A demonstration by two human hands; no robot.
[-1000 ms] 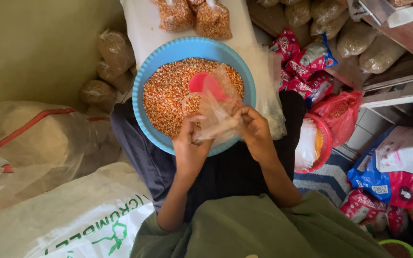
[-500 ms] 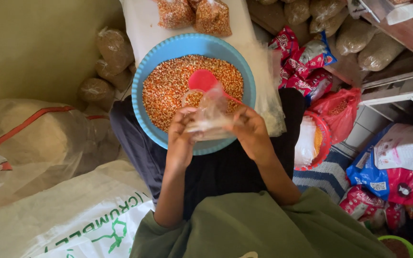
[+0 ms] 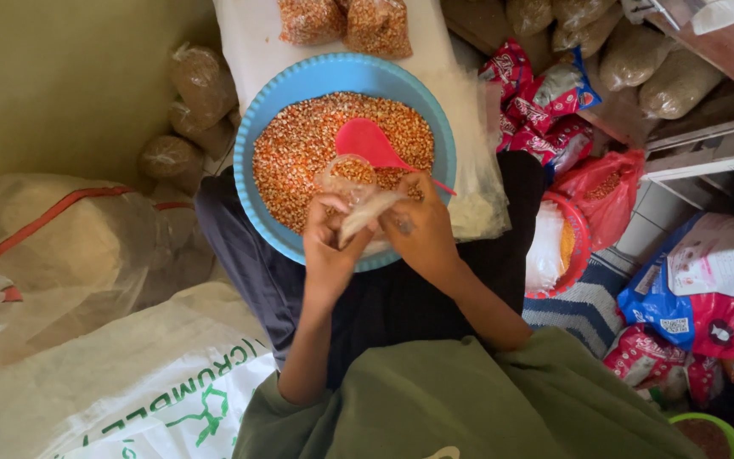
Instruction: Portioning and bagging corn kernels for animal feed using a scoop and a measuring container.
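While my left hand and right hand pinch the small clear plastic bag over the blue basin of corn kernels, I judge its mouth wants spreading before scooping with the pink scoop.

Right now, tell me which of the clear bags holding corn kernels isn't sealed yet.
The small clear bag between the left hand and right hand, over the blue basin. Its mouth is loose; the two filled bags beyond the basin lie closed and plump.
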